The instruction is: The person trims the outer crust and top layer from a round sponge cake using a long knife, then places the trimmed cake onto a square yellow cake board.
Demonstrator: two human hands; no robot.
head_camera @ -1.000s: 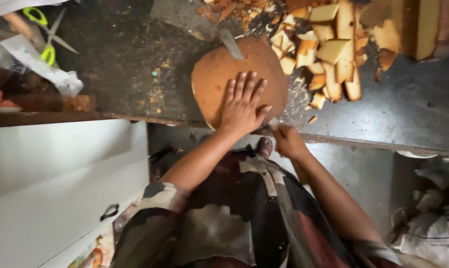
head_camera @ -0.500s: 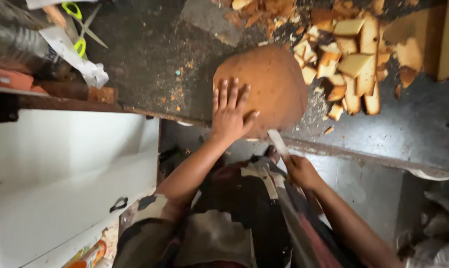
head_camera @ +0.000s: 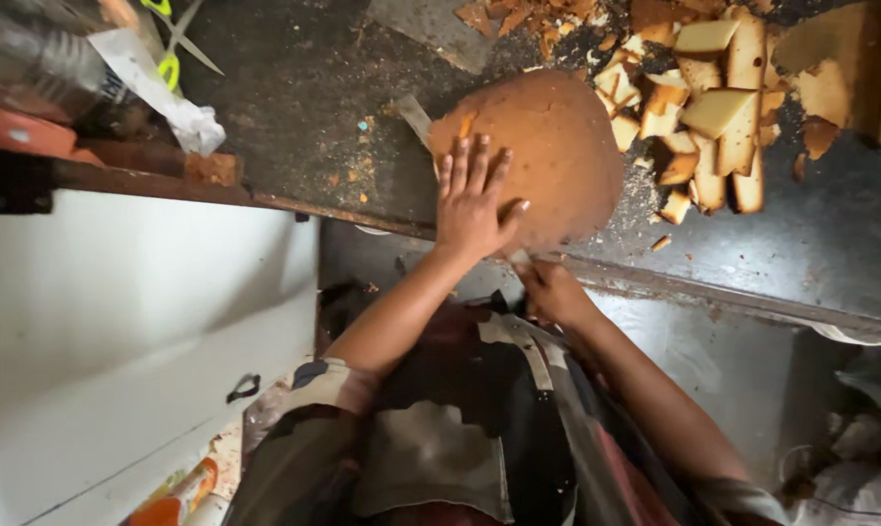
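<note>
Knife blade now pokes past round brown cake; left hand flat, right hand clenched on handle

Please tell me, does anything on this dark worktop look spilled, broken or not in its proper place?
Yes. Crumbs and broken cake pieces lie scattered over the dark worktop beside the round brown cake. The cake itself overhangs the worktop's front edge.

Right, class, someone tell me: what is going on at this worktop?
A person presses their left hand flat on a round brown cake at the edge of a dark worktop. Their right hand grips a knife at the cake's near edge; the blade tip shows at the far side. Cut yellow cake pieces lie beside it.
</note>
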